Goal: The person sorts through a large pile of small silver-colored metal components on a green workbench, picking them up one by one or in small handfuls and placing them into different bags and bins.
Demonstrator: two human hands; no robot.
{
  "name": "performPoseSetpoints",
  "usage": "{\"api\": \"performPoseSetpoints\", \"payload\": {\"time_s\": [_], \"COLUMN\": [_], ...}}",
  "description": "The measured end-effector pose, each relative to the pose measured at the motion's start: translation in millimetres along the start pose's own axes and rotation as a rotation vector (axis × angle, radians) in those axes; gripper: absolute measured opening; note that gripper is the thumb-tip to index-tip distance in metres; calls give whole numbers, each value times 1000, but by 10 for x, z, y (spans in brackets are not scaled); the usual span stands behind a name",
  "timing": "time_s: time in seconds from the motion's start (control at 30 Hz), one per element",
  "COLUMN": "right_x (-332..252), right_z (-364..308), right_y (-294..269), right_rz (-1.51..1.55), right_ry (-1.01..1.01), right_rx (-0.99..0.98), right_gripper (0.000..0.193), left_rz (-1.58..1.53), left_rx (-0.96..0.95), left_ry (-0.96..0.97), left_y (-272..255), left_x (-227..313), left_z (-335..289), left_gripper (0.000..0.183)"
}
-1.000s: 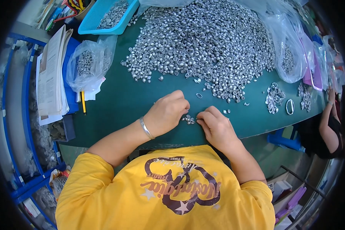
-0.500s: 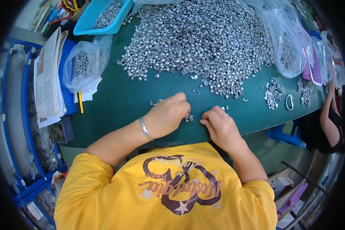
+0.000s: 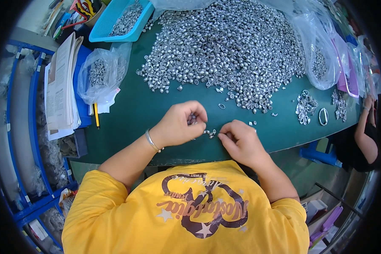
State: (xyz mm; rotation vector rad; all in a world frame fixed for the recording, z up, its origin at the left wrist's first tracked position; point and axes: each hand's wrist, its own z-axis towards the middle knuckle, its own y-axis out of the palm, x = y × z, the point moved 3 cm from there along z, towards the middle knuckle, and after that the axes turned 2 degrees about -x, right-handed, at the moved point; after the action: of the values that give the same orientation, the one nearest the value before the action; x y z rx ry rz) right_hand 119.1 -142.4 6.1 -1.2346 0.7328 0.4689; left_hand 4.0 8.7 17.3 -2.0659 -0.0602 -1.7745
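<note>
A broad heap of small silver-coloured hollow metal shells (image 3: pixel 224 51) covers the far half of the green table (image 3: pixel 127 131). Closer to me, my left hand (image 3: pixel 175 125) is curled, with several shells showing in the gap between thumb and forefinger. Between my two hands a few shells (image 3: pixel 210 134) lie loose on the tabletop. My right hand (image 3: pixel 245 144) has its thumb and forefinger pinched close; something small and dark shows between them, too hidden to name. A couple of bright bits (image 3: pixel 252 123) sit just beyond its knuckles.
A turquoise basket (image 3: pixel 118 38) of metal parts stands far left, above a clear plastic bag (image 3: pixel 99 78). Papers (image 3: pixel 61 93) and a yellow pencil (image 3: pixel 97 115) are on the left. Small part piles (image 3: pixel 305 108) and a purple tray (image 3: pixel 347 76) lie right, near another person's arm (image 3: pixel 364 131).
My left hand has turned and opened its curl, so shells now show inside it. My right hand's fingers have shifted slightly in their pinch. The whole view has moved a little.
</note>
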Motion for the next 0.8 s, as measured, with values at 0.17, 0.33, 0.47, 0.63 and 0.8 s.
{"api": "performPoseSetpoints", "payload": {"time_s": [0.17,0.33,0.47,0.63,0.8], "right_x": [94,-65,21,171,-85], "right_z": [17,-2,16,-62,-30], "right_y": [-46,95,11,-64,150], "right_rz": [747,-89,475,698,-96], "right_ry": [394,12,253,433,-67], "right_rx": [-110,-80,-69,-55,21], "right_gripper": [6,14,6,5,13], "left_rz": [483,516,-52,-244,497], "left_rx": [-84,11,68,11,-6], "left_ry": [112,231,-188,-287,219], "left_y": [157,183,47,-6,197], "left_x": [-61,-39,-120,-118,-55], "left_z": [-126,-110,-167,-149,-108], "left_gripper": [12,14,7,7,12]}}
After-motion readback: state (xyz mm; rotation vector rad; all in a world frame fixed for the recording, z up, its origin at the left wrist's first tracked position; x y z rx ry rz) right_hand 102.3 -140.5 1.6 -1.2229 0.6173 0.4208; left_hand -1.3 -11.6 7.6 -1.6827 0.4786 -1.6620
